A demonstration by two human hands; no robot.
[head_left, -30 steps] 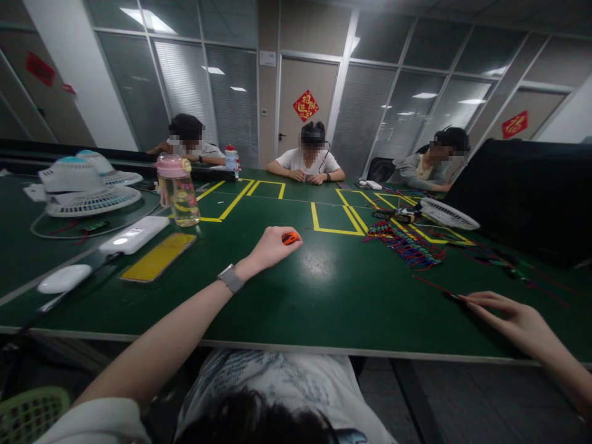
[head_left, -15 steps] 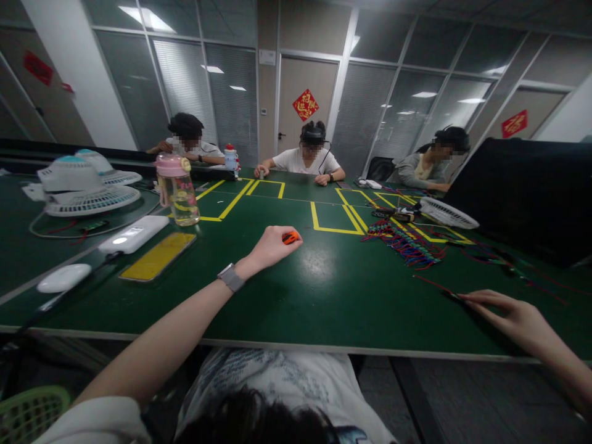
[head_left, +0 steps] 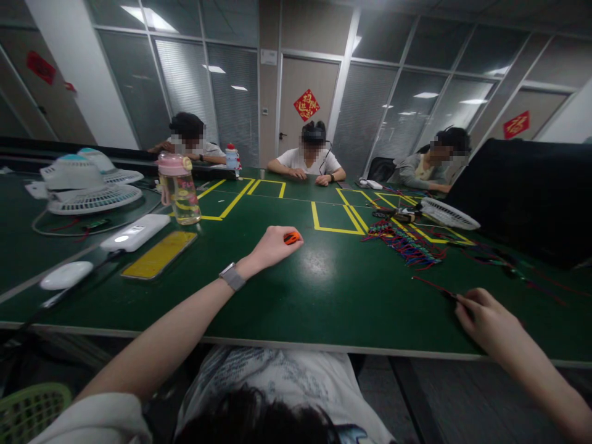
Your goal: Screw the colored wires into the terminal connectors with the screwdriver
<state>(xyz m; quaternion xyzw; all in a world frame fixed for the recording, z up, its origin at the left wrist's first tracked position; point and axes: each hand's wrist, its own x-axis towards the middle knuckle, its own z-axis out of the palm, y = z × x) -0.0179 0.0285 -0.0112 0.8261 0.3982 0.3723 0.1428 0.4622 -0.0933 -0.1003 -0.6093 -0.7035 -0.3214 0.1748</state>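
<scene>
My left hand [head_left: 274, 248], a watch on its wrist, is closed round a small orange-and-black object [head_left: 291, 238] above the middle of the green table. Most of that object is hidden by my fingers, so its kind does not show. On the right, near the front edge, my right hand [head_left: 485, 320] pinches a small dark piece with a red wire [head_left: 430, 283] at its end. The wire points left and away from me. Beyond my right hand lies a bundle of small boards with red and blue wires [head_left: 409, 243].
Yellow tape outlines [head_left: 340, 231] mark the green table [head_left: 351, 308]. At left are a drink bottle [head_left: 180, 191], a phone [head_left: 160, 254], a white power bank [head_left: 135, 233] and white fans [head_left: 95, 191]. A black screen [head_left: 522, 197] stands right. Several people sit across.
My right hand has turned and its fingers have curled in more closely on the small wired piece. My left hand stays in place. Across the table, a person's hand has shifted inward.
</scene>
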